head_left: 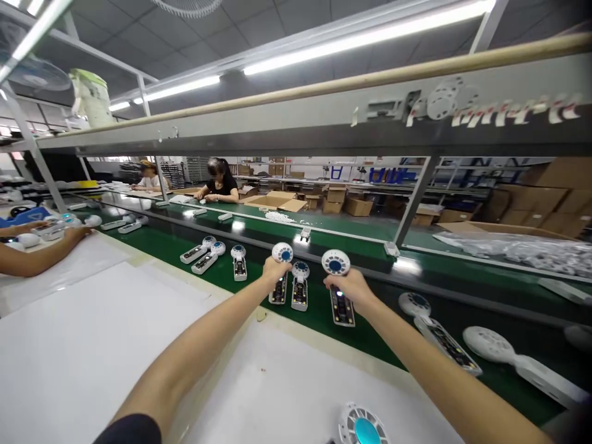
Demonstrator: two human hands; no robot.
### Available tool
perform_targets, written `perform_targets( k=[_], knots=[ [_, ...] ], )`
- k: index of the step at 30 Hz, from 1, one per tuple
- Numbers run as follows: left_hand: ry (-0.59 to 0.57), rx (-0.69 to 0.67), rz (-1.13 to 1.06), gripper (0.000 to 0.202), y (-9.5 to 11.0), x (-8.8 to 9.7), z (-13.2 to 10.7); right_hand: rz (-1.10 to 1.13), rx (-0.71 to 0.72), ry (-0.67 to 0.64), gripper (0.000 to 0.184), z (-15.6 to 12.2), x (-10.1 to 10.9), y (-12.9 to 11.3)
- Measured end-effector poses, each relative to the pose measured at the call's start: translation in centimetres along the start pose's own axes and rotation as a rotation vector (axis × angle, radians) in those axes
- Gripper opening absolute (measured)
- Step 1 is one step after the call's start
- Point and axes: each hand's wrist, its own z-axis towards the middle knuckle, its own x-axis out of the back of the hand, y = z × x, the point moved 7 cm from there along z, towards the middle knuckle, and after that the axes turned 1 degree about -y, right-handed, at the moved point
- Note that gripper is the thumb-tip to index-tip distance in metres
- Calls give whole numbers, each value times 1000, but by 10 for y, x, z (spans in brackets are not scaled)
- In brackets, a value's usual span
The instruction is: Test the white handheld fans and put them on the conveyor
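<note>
My left hand is closed around the neck of a white handheld fan with a blue centre, over the green conveyor belt. Its handle is open, with the circuit board showing. Farther right, my right hand grips a second handheld fan by the neck; a small light glows on its exposed board. Between the two hands another open fan lies on the belt, held by neither. At the bottom edge, part of a fan head with a turquoise centre shows on the white worktable.
More fans lie along the belt, some to the left and some to the right. A co-worker's arms reach in at far left. Another person sits across the belt. A shelf runs overhead, held by a metal post.
</note>
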Motion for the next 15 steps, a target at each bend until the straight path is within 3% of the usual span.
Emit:
perform_targets(
  k=[3,6,9,11,15],
  knots=[
    [60,67,163,36,-33,1,24,-179,-124,55,21,19,-21,31],
    [114,57,288,40,-55,15,37,-314,-81,90,45,17,-32,40],
    [193,11,337,46,-64,46,49,-389,76,14,61,8,-55,22],
    [245,26,329,48,-66,73,59,-409,104,-82,53,6,-81,7],
    [209,51,198,44,-65,115,70,-393,-102,-247,42,13,-135,-12]
  ],
)
